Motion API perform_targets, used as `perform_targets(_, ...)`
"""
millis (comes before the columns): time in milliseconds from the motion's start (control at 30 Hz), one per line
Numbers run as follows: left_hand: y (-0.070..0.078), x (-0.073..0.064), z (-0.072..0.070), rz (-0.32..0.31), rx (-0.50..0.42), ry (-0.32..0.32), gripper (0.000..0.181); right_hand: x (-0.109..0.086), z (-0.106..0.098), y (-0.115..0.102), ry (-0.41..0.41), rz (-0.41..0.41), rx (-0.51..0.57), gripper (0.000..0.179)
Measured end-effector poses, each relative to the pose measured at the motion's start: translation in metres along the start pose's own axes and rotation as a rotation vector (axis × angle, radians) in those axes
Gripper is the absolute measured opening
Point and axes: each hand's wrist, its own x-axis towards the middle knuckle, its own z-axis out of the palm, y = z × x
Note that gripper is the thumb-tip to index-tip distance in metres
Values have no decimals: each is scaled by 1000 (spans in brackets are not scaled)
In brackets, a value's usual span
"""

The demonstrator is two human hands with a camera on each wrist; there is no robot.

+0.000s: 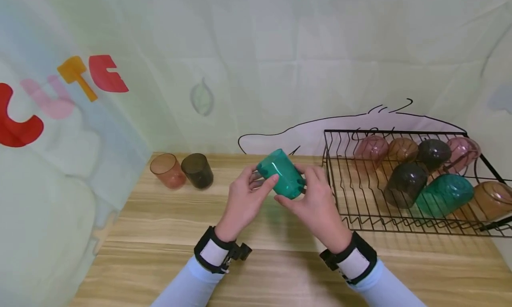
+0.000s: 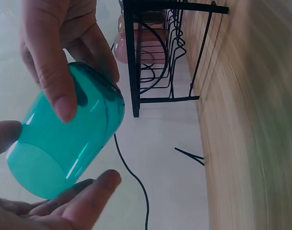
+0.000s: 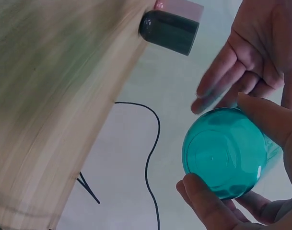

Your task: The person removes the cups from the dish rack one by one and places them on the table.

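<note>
A clear teal cup [image 1: 284, 176] is held tilted above the table between both hands, its mouth toward the left and its base toward the right. My right hand [image 1: 320, 200] grips it round the base end, with thumb and fingertips on the base edge [image 3: 225, 153]. At the mouth end, my left hand [image 1: 246, 196] holds the cup loosely between thumb and fingers. In the left wrist view a left fingertip [image 2: 11, 129] meets the rim. Some fingers are hidden behind the cup.
A black wire rack [image 1: 394, 132] stands at the right with several pink, orange, grey and teal cups upside down in it. At the back left, an orange cup [image 1: 168, 171] and a dark grey cup [image 1: 198, 173] stand upright on the wooden table [image 1: 160, 236]. A printed cloth [image 1: 256, 76] hangs behind.
</note>
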Motion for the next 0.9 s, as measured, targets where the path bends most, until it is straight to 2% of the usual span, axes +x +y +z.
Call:
perform_targets(200, 4, -1, 1, -9, -39, 47, 67, 0, 4, -4, -2, -7, 18, 78)
perform_targets(300, 13, -2, 0, -4, -55, 63, 65, 0, 1, -4, -20, -17, 3, 79)
perform_targets(433, 28, -6, -5, 48, -94, 79, 61, 3, -5, -3, -75, -43, -5, 79)
perform_targets(533, 33, -6, -9, 102, -108, 82, 60, 5, -10, -1, -120, -67, -14, 80)
perform_targets(600, 29, -4, -10, 130, -92, 84, 62, 6, -13, 0, -134, -79, -36, 83)
perform_targets(700, 14, 3, -12, 164, -60, 91, 67, 8, -18, 2, -129, -88, -61, 83)
perform_targets(800, -2, 11, -16, 181, -27, 127, 73, 9, -21, 4, -122, -99, -95, 78)
perform_targets(900, -14, 16, -21, 172, -3, 176, 76, 9, -24, 5, -142, -105, -120, 74)
